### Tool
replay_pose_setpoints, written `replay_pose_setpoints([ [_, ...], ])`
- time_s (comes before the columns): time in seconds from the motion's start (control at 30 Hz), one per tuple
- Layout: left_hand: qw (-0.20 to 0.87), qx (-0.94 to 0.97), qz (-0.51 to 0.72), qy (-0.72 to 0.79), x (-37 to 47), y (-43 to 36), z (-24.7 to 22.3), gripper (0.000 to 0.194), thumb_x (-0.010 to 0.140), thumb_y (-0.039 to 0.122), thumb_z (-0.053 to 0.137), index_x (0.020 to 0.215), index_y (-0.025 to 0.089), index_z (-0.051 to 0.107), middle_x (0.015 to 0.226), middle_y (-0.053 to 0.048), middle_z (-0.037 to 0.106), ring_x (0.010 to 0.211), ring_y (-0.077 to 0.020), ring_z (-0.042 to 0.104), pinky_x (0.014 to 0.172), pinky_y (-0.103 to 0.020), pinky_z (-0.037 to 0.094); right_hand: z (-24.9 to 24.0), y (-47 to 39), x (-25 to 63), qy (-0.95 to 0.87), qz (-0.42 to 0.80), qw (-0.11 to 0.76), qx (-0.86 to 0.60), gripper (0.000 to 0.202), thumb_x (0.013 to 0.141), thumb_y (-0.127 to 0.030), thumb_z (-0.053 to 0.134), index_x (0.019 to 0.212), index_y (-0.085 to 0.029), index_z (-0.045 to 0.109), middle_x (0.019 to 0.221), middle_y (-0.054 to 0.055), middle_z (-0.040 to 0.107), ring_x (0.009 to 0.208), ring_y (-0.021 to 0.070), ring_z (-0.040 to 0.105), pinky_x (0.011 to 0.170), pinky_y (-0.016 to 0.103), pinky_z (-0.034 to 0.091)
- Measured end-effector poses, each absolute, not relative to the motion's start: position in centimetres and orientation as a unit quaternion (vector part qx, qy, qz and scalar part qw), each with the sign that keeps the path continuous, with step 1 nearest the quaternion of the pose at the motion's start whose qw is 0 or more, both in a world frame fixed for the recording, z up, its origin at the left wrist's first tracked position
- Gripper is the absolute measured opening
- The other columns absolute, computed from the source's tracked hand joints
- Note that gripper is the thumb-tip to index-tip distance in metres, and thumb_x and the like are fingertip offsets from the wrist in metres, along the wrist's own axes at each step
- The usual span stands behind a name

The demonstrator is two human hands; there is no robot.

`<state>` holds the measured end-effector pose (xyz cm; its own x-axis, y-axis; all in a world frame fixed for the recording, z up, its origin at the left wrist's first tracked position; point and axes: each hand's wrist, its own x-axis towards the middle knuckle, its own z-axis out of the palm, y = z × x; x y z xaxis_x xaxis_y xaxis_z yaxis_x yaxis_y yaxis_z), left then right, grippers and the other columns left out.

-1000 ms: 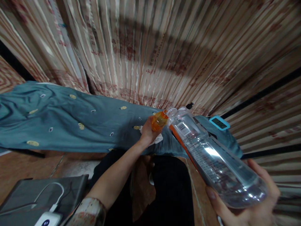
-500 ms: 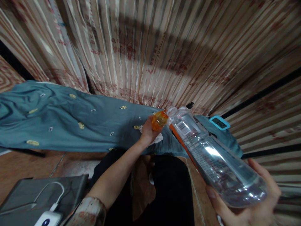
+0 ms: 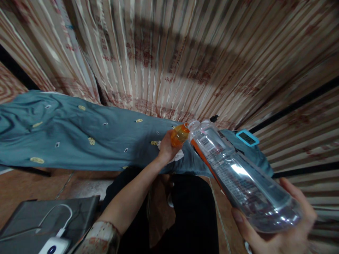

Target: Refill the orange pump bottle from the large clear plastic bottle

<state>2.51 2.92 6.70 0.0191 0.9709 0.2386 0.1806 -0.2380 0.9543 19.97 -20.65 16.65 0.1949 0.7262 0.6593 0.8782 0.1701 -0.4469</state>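
Note:
A large clear plastic bottle point(image 3: 238, 176) with an orange-edged label is tilted, its mouth down to the left. My right hand point(image 3: 286, 225) is wrapped round its base end at the lower right. Near the middle, my left hand point(image 3: 168, 148) holds a small orange translucent bottle point(image 3: 180, 135). The two bottle mouths meet or nearly meet; the exact contact is too small to tell. Beneath my left hand, a crumpled white tissue point(image 3: 179, 155) lies on the teal cloth point(image 3: 111, 141).
A blue-framed digital timer point(image 3: 247, 138) stands at the cloth's right end. A black nozzle point(image 3: 214, 118) shows behind the large bottle. At the lower left, a white device point(image 3: 54, 245) with a cable lies on a grey surface point(image 3: 23, 218). Pleated curtains point(image 3: 159, 63) hang behind.

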Motion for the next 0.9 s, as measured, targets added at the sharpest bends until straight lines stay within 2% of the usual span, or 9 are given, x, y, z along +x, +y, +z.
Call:
replay_pose_setpoints([
  [0.23, 0.392, 0.602, 0.517, 0.466, 2.29, 2.74, 7.00, 0.043, 0.072, 0.020, 0.080, 0.111, 0.019, 0.063, 0.114, -0.011, 0.077, 0.104, -0.0286, 0.074, 0.094, -0.044, 0.059, 17.03, -20.32, 19.36, -0.626, -0.085, 0.435, -0.641, 0.112, 0.074, -0.051, 0.088, 0.165, -0.024, 0.028, 0.129, 0.011, 0.049, 0.104, 0.0238, 0.057, 0.083, 0.034, 0.052],
  [0.4, 0.379, 0.598, 0.524, 0.473, 2.48, 2.85, 6.72, 0.044, 0.072, 0.024, 0.083, 0.111, 0.019, 0.064, 0.111, -0.010, 0.078, 0.101, -0.0287, 0.075, 0.090, -0.044, 0.060, 16.59, -20.54, 19.93, -0.616, -0.082, 0.439, -0.649, 0.115, 0.071, -0.052, 0.089, 0.164, -0.023, 0.029, 0.134, 0.013, 0.047, 0.109, 0.0267, 0.056, 0.090, 0.039, 0.048],
  [0.6, 0.372, 0.606, 0.513, 0.482, 2.60, 3.03, 6.53, 0.044, 0.071, 0.020, 0.082, 0.111, 0.018, 0.063, 0.112, -0.010, 0.077, 0.105, -0.0290, 0.075, 0.093, -0.043, 0.059, 16.66, -20.43, 19.81, -0.624, -0.094, 0.432, -0.644, 0.114, 0.072, -0.052, 0.089, 0.164, -0.022, 0.028, 0.133, 0.012, 0.047, 0.106, 0.0241, 0.056, 0.089, 0.036, 0.047],
  [0.8, 0.363, 0.612, 0.518, 0.474, 2.56, 3.14, 6.25, 0.046, 0.072, 0.018, 0.081, 0.113, 0.019, 0.061, 0.115, -0.011, 0.076, 0.107, -0.0289, 0.074, 0.095, -0.044, 0.059, 16.50, -20.71, 20.21, -0.621, -0.100, 0.427, -0.650, 0.118, 0.069, -0.054, 0.089, 0.164, -0.022, 0.028, 0.146, 0.017, 0.043, 0.116, 0.0315, 0.053, 0.101, 0.049, 0.043],
  [0.9, 0.361, 0.613, 0.516, 0.478, 2.58, 3.21, 6.25, 0.045, 0.071, 0.018, 0.081, 0.112, 0.019, 0.061, 0.114, -0.011, 0.077, 0.107, -0.0298, 0.074, 0.095, -0.045, 0.059, 16.51, -20.75, 20.03, -0.615, -0.101, 0.431, -0.653, 0.116, 0.070, -0.055, 0.089, 0.164, -0.022, 0.029, 0.144, 0.016, 0.044, 0.116, 0.0311, 0.053, 0.101, 0.049, 0.043],
])
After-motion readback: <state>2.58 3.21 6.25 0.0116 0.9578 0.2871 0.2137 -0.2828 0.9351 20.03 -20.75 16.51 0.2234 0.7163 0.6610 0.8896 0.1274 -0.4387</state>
